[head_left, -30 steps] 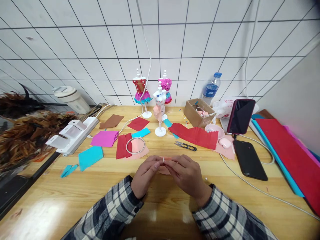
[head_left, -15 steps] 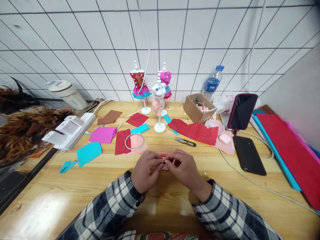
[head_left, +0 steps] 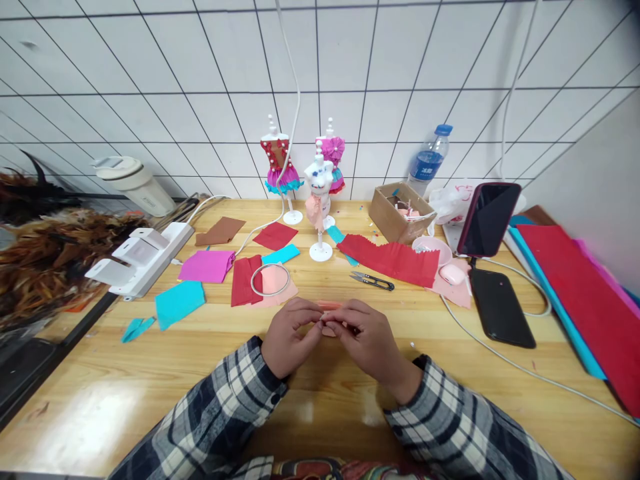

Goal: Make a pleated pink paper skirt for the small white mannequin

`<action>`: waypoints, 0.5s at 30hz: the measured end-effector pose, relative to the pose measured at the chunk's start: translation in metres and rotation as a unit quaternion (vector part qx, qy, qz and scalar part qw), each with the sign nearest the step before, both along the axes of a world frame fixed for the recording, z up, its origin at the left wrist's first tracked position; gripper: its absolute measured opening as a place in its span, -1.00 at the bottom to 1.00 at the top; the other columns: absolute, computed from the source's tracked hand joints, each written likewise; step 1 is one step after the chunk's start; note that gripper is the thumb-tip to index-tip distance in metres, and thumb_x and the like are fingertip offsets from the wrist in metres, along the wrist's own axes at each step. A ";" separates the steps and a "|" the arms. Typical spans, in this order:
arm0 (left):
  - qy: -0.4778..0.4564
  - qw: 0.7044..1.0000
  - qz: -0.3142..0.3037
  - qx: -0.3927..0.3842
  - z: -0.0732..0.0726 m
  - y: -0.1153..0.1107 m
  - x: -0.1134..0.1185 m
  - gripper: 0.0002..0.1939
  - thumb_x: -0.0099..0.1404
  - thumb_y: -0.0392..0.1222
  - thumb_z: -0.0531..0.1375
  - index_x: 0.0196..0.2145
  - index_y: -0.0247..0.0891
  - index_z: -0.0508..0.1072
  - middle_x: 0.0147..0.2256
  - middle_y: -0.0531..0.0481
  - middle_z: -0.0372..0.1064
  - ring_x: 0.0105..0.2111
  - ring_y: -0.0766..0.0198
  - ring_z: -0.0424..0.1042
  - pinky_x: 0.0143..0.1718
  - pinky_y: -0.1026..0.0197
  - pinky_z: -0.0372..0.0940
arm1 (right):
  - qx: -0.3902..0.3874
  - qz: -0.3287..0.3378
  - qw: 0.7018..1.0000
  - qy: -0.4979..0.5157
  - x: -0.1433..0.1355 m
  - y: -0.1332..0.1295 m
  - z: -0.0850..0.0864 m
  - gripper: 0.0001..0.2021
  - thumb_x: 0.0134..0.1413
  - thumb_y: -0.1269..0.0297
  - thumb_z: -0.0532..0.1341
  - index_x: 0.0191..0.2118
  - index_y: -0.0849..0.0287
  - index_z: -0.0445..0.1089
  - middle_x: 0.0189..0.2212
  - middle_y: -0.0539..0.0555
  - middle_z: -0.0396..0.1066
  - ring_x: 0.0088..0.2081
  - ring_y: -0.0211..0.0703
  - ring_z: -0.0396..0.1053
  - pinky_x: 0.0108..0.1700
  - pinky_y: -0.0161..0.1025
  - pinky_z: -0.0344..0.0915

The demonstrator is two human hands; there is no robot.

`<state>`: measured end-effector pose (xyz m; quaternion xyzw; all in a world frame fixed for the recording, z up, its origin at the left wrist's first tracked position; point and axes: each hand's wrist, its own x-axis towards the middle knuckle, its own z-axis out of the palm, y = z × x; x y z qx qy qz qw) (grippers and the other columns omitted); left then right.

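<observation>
My left hand (head_left: pixel 294 338) and my right hand (head_left: pixel 367 339) meet over the wooden table, fingertips pinched together on a small piece of peach paper (head_left: pixel 329 331). Most of that piece is hidden by the fingers. Just beyond them stands a small white dress form (head_left: pixel 319 177) with peach paper at its waist. Black thread snips (head_left: pixel 373 281) lie behind my right hand, beside a long red crepe strip (head_left: pixel 390 259). A metal ring (head_left: pixel 271 280) rests on red and peach sheets left of centre.
Two dressed forms (head_left: pixel 278 160) stand at the wall. A cardboard box (head_left: pixel 400 223), water bottle (head_left: pixel 429 157), phones (head_left: pixel 501 308) and coloured sheets (head_left: pixel 583 307) are on the right. A power strip (head_left: pixel 150 260), cup (head_left: pixel 135 183) and feathers (head_left: pixel 65 267) lie left.
The whole view has shifted slightly. My fingertips have moved a little to the left around the small peach piece, and both hands keep their pinch.
</observation>
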<state>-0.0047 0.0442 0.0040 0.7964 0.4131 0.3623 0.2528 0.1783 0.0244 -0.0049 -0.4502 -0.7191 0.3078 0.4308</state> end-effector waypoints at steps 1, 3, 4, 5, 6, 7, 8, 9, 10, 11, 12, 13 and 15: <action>-0.004 1.000 0.003 -0.008 -0.001 0.000 0.001 -0.82 0.27 -0.28 0.16 -0.36 -0.23 0.59 -0.33 -0.09 0.57 -0.31 0.21 0.51 -0.26 0.16 0.42 | 0.022 0.001 1.000 -0.009 0.001 -0.001 0.000 -0.83 0.23 0.33 0.20 -0.16 0.05 0.56 -0.21 0.10 0.55 -0.18 -0.14 0.49 -0.15 -0.22 0.44; -0.010 1.000 0.005 -0.017 -0.003 0.000 0.002 -0.81 0.26 -0.29 0.15 -0.33 -0.23 0.59 -0.31 -0.10 0.57 -0.29 0.21 0.53 -0.25 0.17 0.44 | 0.049 -0.005 0.998 -0.025 0.003 -0.001 0.000 -0.81 0.25 0.34 0.19 -0.13 0.05 0.55 -0.20 0.11 0.55 -0.15 -0.13 0.50 -0.09 -0.20 0.43; -0.011 1.000 0.005 -0.019 -0.004 0.000 0.002 -0.80 0.26 -0.30 0.14 -0.32 -0.24 0.59 -0.30 -0.10 0.57 -0.28 0.21 0.53 -0.24 0.17 0.44 | 0.054 -0.008 0.998 -0.032 0.003 -0.001 0.000 -0.81 0.25 0.34 0.19 -0.13 0.06 0.54 -0.20 0.11 0.55 -0.15 -0.14 0.50 -0.10 -0.21 0.44; -0.011 1.000 0.004 -0.019 -0.005 0.000 0.002 -0.79 0.26 -0.30 0.14 -0.30 -0.24 0.60 -0.28 -0.11 0.57 -0.26 0.21 0.53 -0.22 0.17 0.44 | 0.056 -0.012 0.998 -0.039 0.004 -0.001 -0.001 -0.82 0.25 0.35 0.19 -0.13 0.06 0.54 -0.21 0.11 0.55 -0.16 -0.14 0.49 -0.10 -0.22 0.44; -0.010 1.000 0.003 -0.019 -0.005 0.000 0.003 -0.79 0.26 -0.30 0.14 -0.29 -0.24 0.60 -0.27 -0.11 0.57 -0.25 0.20 0.53 -0.21 0.16 0.45 | 0.057 -0.014 0.997 -0.044 0.004 0.000 -0.001 -0.82 0.26 0.34 0.19 -0.13 0.07 0.54 -0.21 0.12 0.55 -0.17 -0.14 0.49 -0.11 -0.22 0.44; -0.008 1.000 0.001 -0.021 -0.006 0.000 0.003 -0.78 0.27 -0.30 0.13 -0.27 -0.24 0.60 -0.26 -0.11 0.57 -0.24 0.20 0.53 -0.19 0.16 0.44 | 0.056 -0.015 0.997 -0.049 0.005 0.000 -0.002 -0.82 0.26 0.34 0.19 -0.14 0.08 0.54 -0.22 0.12 0.55 -0.18 -0.14 0.49 -0.12 -0.23 0.44; -0.004 1.000 -0.001 -0.025 -0.006 0.000 0.003 -0.78 0.27 -0.30 0.13 -0.26 -0.23 0.60 -0.25 -0.11 0.58 -0.23 0.20 0.53 -0.17 0.16 0.44 | 0.054 -0.017 0.997 -0.053 0.005 0.001 -0.002 -0.83 0.26 0.33 0.19 -0.14 0.08 0.54 -0.22 0.12 0.54 -0.19 -0.14 0.49 -0.13 -0.23 0.44; 0.001 1.000 -0.004 -0.029 -0.006 0.000 0.004 -0.77 0.28 -0.30 0.13 -0.26 -0.22 0.60 -0.26 -0.10 0.57 -0.23 0.21 0.53 -0.17 0.16 0.44 | 0.050 -0.018 0.997 -0.056 0.006 0.001 -0.003 -0.83 0.25 0.33 0.19 -0.14 0.08 0.54 -0.22 0.12 0.54 -0.20 -0.15 0.49 -0.15 -0.23 0.44; 0.006 0.999 -0.008 -0.032 -0.005 0.001 0.004 -0.77 0.30 -0.29 0.12 -0.26 -0.21 0.60 -0.26 -0.09 0.57 -0.23 0.21 0.52 -0.17 0.16 0.44 | 0.048 -0.019 0.997 -0.059 0.006 0.002 -0.004 -0.83 0.25 0.33 0.20 -0.14 0.08 0.54 -0.23 0.12 0.54 -0.22 -0.15 0.49 -0.16 -0.24 0.44; 0.012 0.999 -0.011 -0.032 -0.005 0.001 0.004 -0.76 0.31 -0.29 0.12 -0.26 -0.21 0.61 -0.27 -0.09 0.57 -0.24 0.21 0.52 -0.17 0.16 0.43 | 0.046 -0.020 0.997 -0.063 0.007 0.002 -0.005 -0.83 0.24 0.33 0.20 -0.14 0.07 0.54 -0.23 0.11 0.53 -0.25 -0.16 0.48 -0.18 -0.24 0.44; 0.019 0.999 -0.013 -0.028 -0.005 0.001 0.004 -0.76 0.32 -0.29 0.12 -0.26 -0.21 0.61 -0.28 -0.09 0.57 -0.25 0.22 0.52 -0.18 0.17 0.43 | 0.047 -0.020 0.996 -0.067 0.007 0.003 -0.006 -0.83 0.23 0.34 0.20 -0.14 0.07 0.54 -0.24 0.11 0.53 -0.27 -0.17 0.48 -0.19 -0.25 0.44; 0.026 0.999 -0.014 -0.022 -0.006 0.001 0.004 -0.77 0.32 -0.28 0.12 -0.27 -0.22 0.61 -0.30 -0.09 0.56 -0.26 0.22 0.51 -0.19 0.17 0.42 | 0.049 -0.019 0.996 -0.072 0.008 0.003 -0.007 -0.82 0.22 0.34 0.20 -0.14 0.08 0.54 -0.25 0.10 0.52 -0.29 -0.19 0.47 -0.21 -0.25 0.44; 0.038 0.999 -0.011 -0.002 -0.007 0.002 0.004 -0.78 0.33 -0.28 0.13 -0.29 -0.22 0.60 -0.32 -0.09 0.56 -0.27 0.21 0.50 -0.21 0.16 0.41 | 0.055 -0.017 0.995 -0.083 0.008 0.003 -0.007 -0.82 0.21 0.35 0.20 -0.15 0.08 0.54 -0.26 0.10 0.52 -0.34 -0.21 0.45 -0.23 -0.26 0.43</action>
